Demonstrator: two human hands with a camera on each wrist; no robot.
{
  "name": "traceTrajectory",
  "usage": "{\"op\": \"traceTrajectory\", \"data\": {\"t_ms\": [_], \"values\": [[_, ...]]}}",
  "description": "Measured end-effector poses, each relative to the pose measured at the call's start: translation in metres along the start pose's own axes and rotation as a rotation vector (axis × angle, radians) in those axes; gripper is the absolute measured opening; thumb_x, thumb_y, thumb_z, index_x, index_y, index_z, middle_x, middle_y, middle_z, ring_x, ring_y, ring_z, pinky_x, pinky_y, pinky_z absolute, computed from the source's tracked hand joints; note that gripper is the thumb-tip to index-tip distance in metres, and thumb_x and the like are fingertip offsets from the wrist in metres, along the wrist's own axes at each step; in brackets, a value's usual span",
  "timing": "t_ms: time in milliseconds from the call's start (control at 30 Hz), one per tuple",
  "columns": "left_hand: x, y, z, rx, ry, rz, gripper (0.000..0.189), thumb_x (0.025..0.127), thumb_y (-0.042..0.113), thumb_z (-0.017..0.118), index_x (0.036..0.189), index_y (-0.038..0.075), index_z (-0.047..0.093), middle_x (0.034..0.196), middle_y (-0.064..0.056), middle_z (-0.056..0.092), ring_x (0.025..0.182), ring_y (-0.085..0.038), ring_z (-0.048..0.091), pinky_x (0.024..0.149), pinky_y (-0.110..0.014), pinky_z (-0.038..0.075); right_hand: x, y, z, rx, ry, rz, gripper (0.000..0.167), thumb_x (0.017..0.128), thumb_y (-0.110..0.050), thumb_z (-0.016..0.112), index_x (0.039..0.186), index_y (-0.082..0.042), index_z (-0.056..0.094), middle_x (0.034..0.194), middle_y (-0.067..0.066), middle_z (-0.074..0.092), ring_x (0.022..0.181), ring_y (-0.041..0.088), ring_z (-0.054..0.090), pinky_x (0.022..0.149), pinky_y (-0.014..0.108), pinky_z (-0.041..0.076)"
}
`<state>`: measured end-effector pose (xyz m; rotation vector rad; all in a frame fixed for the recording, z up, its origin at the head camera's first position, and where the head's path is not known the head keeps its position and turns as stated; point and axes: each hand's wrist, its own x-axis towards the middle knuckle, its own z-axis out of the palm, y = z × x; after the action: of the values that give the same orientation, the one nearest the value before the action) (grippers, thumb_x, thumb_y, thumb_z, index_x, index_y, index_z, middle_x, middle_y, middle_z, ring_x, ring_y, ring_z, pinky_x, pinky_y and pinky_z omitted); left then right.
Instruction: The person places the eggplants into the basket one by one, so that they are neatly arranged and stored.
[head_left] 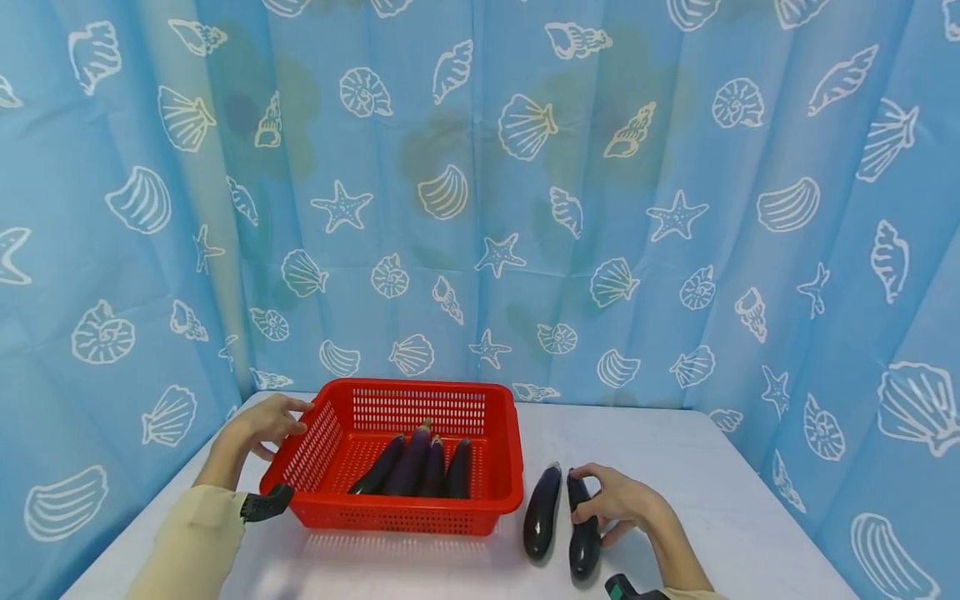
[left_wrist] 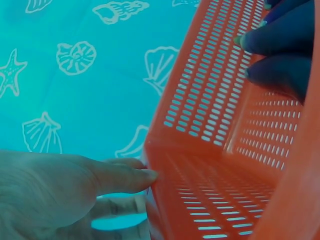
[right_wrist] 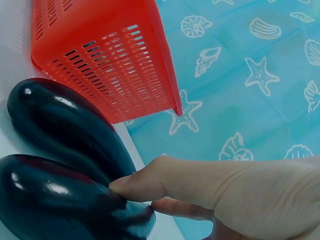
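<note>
In the head view my right hand [head_left: 618,500] pinches the upper part of a dark purple eggplant [head_left: 583,554] on the white table. Its thumb presses that eggplant [right_wrist: 50,200] in the right wrist view. A second eggplant [head_left: 542,517] lies just left of it, between it and a red slotted plastic basket [head_left: 405,521]. Several eggplants [head_left: 408,462] lie side by side in the basket, stem ends away from me. My left hand [head_left: 266,421] touches the basket's left rim from outside with fairly straight fingers; the left wrist view shows a fingertip [left_wrist: 150,175] on the rim.
The white-covered table [head_left: 660,442] extends to the right of the eggplants and behind them. A blue curtain [head_left: 480,208] printed with white shells and starfish hangs behind the table and along both sides.
</note>
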<state>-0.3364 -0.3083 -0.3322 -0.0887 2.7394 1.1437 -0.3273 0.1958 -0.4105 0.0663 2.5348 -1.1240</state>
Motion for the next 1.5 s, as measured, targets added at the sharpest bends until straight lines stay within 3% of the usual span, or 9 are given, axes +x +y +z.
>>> {"op": "traceTrajectory", "data": {"t_ms": [567, 967, 1500], "values": [[0.001, 0.001, 0.002, 0.030, 0.003, -0.013, 0.052, 0.096, 0.005, 0.055, 0.143, -0.008, 0.040, 0.114, -0.026, 0.067, 0.083, -0.025, 0.071, 0.069, -0.045, 0.062, 0.000, 0.002, -0.009, 0.047, 0.019, -0.027, 0.073, 0.077, -0.010, 0.075, 0.143, -0.011, 0.043, 0.106, 0.020, 0.059, 0.082, 0.027, 0.061, 0.063, 0.044, 0.062], [-0.002, 0.003, 0.001, 0.056, -0.006, 0.008, 0.051, 0.096, 0.004, 0.055, 0.143, -0.008, 0.040, 0.116, -0.028, 0.065, 0.084, -0.026, 0.070, 0.069, -0.044, 0.062, -0.003, -0.003, -0.014, 0.124, 0.052, -0.095, 0.074, 0.079, -0.010, 0.075, 0.145, -0.011, 0.041, 0.108, 0.022, 0.062, 0.084, 0.027, 0.066, 0.063, 0.045, 0.062], [0.005, -0.001, 0.003, 0.059, -0.008, -0.005, 0.052, 0.095, 0.004, 0.055, 0.143, -0.008, 0.040, 0.117, -0.028, 0.065, 0.084, -0.026, 0.070, 0.069, -0.045, 0.062, -0.013, -0.014, -0.027, 0.126, 0.062, -0.144, 0.075, 0.080, -0.014, 0.076, 0.146, -0.013, 0.040, 0.112, 0.022, 0.062, 0.088, 0.027, 0.067, 0.065, 0.045, 0.062]]}}
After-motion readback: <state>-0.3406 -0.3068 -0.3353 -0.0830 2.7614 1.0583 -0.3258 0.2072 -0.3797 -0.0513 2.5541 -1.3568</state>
